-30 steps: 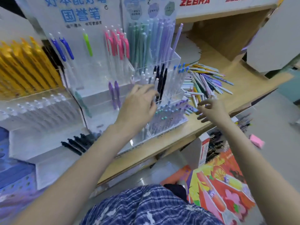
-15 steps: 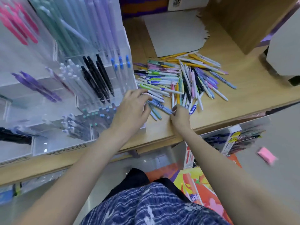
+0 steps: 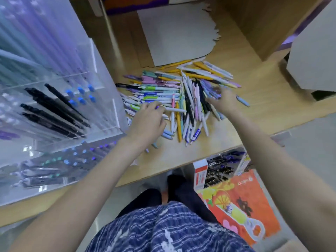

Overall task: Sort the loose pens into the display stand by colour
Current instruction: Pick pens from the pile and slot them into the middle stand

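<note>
Nearest, at 6 o'clock, is the person's blue checked top. At 4 o'clock an orange box (image 3: 236,202) sits on the floor under the counter (image 3: 181,157).

Next come the 2 hands, both down on the pens (image 3: 174,95). The left hand (image 3: 148,120) is at the 9 o'clock side of the heap. Its fingers are curled, and a white pen (image 3: 175,110) pokes out from its fingertips, so it looks like its grip is pinching that pen. The picture is blurry there, so this is my best guess. The right hand (image 3: 224,101) is at the 3 o'clock side, with fingers spread among purple pens. I cannot tell if its grip has closed on any pen.

The pens lie loose in 1 mixed heap in the middle of the counter. The stand (image 3: 60,99) is just beside them at 9 o'clock. It already has black pens and blue-topped pens in its slots. Farther back, at 12 o'clock, lies a white card (image 3: 174,31).

The step in hand looks like picking out pens of 1 colour. Many pens are left, so the job is far from done. The next move needs a firm hold, a lift clear of the heap, and the slot with the same colour.
</note>
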Demonstrator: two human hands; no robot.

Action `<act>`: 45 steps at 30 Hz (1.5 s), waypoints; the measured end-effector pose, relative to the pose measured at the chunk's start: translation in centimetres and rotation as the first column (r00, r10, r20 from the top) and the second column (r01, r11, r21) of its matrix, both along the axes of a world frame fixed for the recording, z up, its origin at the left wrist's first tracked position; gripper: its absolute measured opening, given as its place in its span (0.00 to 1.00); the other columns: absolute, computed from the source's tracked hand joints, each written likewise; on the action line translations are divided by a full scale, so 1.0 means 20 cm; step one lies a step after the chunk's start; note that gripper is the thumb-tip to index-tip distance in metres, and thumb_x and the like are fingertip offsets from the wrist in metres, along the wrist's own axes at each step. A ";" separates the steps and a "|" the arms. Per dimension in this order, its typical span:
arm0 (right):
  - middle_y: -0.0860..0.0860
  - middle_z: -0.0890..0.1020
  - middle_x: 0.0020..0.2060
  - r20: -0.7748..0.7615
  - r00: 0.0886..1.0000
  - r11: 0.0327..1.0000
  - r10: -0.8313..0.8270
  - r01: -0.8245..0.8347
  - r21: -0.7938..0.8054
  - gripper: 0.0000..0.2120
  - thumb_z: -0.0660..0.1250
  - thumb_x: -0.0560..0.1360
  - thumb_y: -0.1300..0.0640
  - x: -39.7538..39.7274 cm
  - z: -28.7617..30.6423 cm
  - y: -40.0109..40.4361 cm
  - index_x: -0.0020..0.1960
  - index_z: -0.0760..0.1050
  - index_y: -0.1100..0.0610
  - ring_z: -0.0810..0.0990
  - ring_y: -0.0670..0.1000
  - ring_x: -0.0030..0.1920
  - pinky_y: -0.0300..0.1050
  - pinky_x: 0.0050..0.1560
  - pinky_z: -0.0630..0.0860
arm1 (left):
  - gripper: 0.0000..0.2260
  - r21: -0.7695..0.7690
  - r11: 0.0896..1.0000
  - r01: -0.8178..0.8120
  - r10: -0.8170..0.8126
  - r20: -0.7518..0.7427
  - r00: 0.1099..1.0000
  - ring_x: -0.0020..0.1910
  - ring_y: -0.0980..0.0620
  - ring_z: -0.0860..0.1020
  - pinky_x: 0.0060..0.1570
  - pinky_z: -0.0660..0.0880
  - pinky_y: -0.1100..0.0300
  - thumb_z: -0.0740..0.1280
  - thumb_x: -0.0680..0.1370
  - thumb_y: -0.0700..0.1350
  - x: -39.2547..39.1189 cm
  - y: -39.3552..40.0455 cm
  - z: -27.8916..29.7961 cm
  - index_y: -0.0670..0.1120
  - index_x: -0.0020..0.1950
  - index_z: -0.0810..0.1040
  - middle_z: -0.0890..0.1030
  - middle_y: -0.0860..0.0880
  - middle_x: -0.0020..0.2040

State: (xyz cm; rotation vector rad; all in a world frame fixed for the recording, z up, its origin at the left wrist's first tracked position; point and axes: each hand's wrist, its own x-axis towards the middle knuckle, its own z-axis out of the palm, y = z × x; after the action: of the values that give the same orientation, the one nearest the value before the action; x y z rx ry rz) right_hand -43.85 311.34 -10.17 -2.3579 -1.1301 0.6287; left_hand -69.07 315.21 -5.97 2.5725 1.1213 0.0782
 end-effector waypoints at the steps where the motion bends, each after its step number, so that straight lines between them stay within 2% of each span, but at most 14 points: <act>1: 0.59 0.74 0.63 0.014 0.999 0.999 0.035 -0.035 -0.013 0.23 0.68 0.75 0.55 0.08 -0.03 0.04 0.67 0.69 0.61 0.71 0.58 0.64 0.49 0.60 0.67 | 0.16 -0.017 1.000 -0.019 0.018 -0.023 1.000 0.65 0.43 0.65 0.63 0.58 0.55 0.59 0.78 0.40 0.03 0.03 -0.03 0.41 0.65 0.72 0.68 0.44 0.68; 6: 0.61 0.57 0.72 0.089 0.990 0.985 0.107 -0.093 -0.146 0.31 0.66 0.74 0.45 0.41 -0.17 0.29 0.73 0.60 0.50 0.60 0.65 0.70 0.59 0.67 0.62 | 0.18 -0.066 0.985 -0.160 0.150 -0.129 0.980 0.67 0.42 0.63 0.66 0.58 0.51 0.60 0.78 0.42 0.19 0.13 -0.15 0.43 0.68 0.70 0.67 0.42 0.70; 8: 0.60 0.56 0.73 0.082 0.990 0.981 0.112 -0.097 -0.170 0.32 0.64 0.74 0.40 0.49 -0.20 0.37 0.74 0.58 0.47 0.57 0.66 0.70 0.62 0.67 0.59 | 0.19 -0.091 0.969 -0.231 0.213 -0.172 0.962 0.69 0.42 0.60 0.67 0.59 0.48 0.60 0.78 0.45 0.25 0.14 -0.18 0.45 0.69 0.68 0.64 0.44 0.72; 11: 0.57 0.58 0.73 0.064 0.969 0.941 0.241 -0.217 -0.261 0.35 0.60 0.72 0.33 0.55 -0.22 0.44 0.74 0.57 0.44 0.56 0.67 0.70 0.63 0.68 0.58 | 0.24 -0.128 0.935 -0.330 0.292 -0.252 0.923 0.73 0.40 0.51 0.69 0.53 0.44 0.60 0.79 0.52 0.32 0.13 -0.22 0.51 0.73 0.61 0.55 0.46 0.76; 14: 0.52 0.59 0.73 0.050 0.946 0.919 0.319 -0.296 -0.261 0.30 0.59 0.74 0.36 0.50 -0.22 0.45 0.73 0.58 0.44 0.53 0.66 0.71 0.64 0.68 0.57 | 0.28 -0.155 0.909 -0.386 0.331 -0.290 0.898 0.74 0.37 0.43 0.70 0.45 0.39 0.57 0.78 0.59 0.35 0.13 -0.25 0.56 0.76 0.52 0.46 0.46 0.77; 17: 0.51 0.60 0.73 0.055 0.904 0.887 0.424 -0.402 -0.224 0.27 0.56 0.77 0.39 0.38 -0.24 0.41 0.74 0.56 0.43 0.56 0.63 0.69 0.62 0.66 0.58 | 0.31 -0.166 0.899 -0.406 0.353 -0.274 0.894 0.73 0.36 0.37 0.69 0.39 0.37 0.54 0.77 0.63 0.39 0.09 -0.27 0.58 0.76 0.45 0.39 0.46 0.77; 21: 0.49 0.59 0.73 0.053 0.858 0.846 0.510 -0.490 -0.211 0.24 0.54 0.79 0.41 0.34 -0.22 0.45 0.73 0.57 0.42 0.57 0.60 0.69 0.59 0.66 0.56 | 0.33 -0.107 0.952 -0.287 0.242 -0.310 0.919 0.72 0.34 0.33 0.66 0.35 0.34 0.53 0.76 0.66 0.44 0.04 -0.34 0.60 0.75 0.40 0.33 0.45 0.75; 25: 0.52 0.59 0.74 0.131 0.857 0.867 0.498 -0.487 -0.109 0.25 0.51 0.77 0.40 0.38 -0.19 0.69 0.73 0.59 0.43 0.57 0.62 0.71 0.61 0.68 0.56 | 0.35 -0.031 0.964 -0.265 0.232 -0.393 0.890 0.72 0.36 0.33 0.66 0.35 0.34 0.53 0.75 0.67 0.38 0.04 -0.39 0.59 0.75 0.39 0.34 0.43 0.75; 29: 0.52 0.59 0.74 0.118 0.847 0.845 0.518 -0.485 -0.225 0.22 0.52 0.80 0.46 0.31 -0.21 0.88 0.73 0.60 0.45 0.55 0.63 0.72 0.61 0.69 0.54 | 0.34 -0.047 0.964 -0.262 0.221 -0.408 0.886 0.73 0.38 0.33 0.68 0.37 0.36 0.55 0.75 0.66 0.34 0.06 -0.39 0.59 0.75 0.41 0.34 0.46 0.76; 32: 0.52 0.61 0.72 0.115 0.816 0.812 0.567 -0.529 -0.246 0.20 0.50 0.81 0.47 0.22 -0.21 0.88 0.72 0.62 0.47 0.57 0.61 0.70 0.61 0.67 0.56 | 0.34 -0.069 0.954 -0.291 0.247 -0.371 0.895 0.73 0.39 0.34 0.68 0.36 0.37 0.55 0.75 0.67 0.34 0.06 -0.40 0.59 0.75 0.43 0.35 0.46 0.76; 36: 0.50 0.61 0.72 0.067 0.750 0.736 0.658 -0.621 -0.270 0.20 0.49 0.82 0.47 0.17 -0.21 0.80 0.73 0.61 0.46 0.57 0.61 0.70 0.59 0.66 0.57 | 0.36 -0.091 0.948 -0.306 0.265 -0.310 0.913 0.74 0.40 0.35 0.69 0.39 0.39 0.59 0.74 0.65 0.31 0.05 -0.39 0.57 0.76 0.44 0.37 0.46 0.76; 39: 0.53 0.62 0.73 0.065 0.772 0.768 0.633 -0.614 -0.182 0.21 0.50 0.82 0.52 0.23 -0.18 0.74 0.74 0.59 0.50 0.59 0.61 0.70 0.55 0.67 0.58 | 0.39 -0.153 0.941 -0.303 0.259 -0.253 0.932 0.75 0.42 0.37 0.71 0.41 0.43 0.65 0.74 0.61 0.27 0.04 -0.37 0.55 0.76 0.44 0.37 0.46 0.76; 42: 0.60 0.67 0.69 -0.006 0.872 0.872 0.489 -0.489 -0.033 0.20 0.53 0.81 0.57 0.33 -0.11 0.56 0.72 0.61 0.59 0.66 0.60 0.67 0.50 0.64 0.61 | 0.38 -0.192 0.922 -0.337 0.324 -0.095 0.941 0.75 0.42 0.44 0.72 0.47 0.45 0.69 0.74 0.51 0.24 -0.01 -0.34 0.51 0.76 0.50 0.44 0.44 0.77; 45: 0.60 0.70 0.62 -0.085 0.891 0.893 0.447 -0.450 -0.019 0.20 0.60 0.79 0.52 0.37 -0.05 0.23 0.67 0.67 0.61 0.70 0.60 0.63 0.47 0.61 0.66 | 0.24 -0.061 0.915 -0.398 0.402 0.066 0.913 0.70 0.36 0.61 0.66 0.62 0.44 0.65 0.75 0.44 0.26 -0.11 -0.33 0.41 0.70 0.67 0.62 0.37 0.71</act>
State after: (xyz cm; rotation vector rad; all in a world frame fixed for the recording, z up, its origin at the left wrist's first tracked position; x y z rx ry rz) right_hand -36.36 316.01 -11.17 -2.0841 -1.6580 0.8959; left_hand -63.89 313.03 -12.66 2.2394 1.5827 0.2434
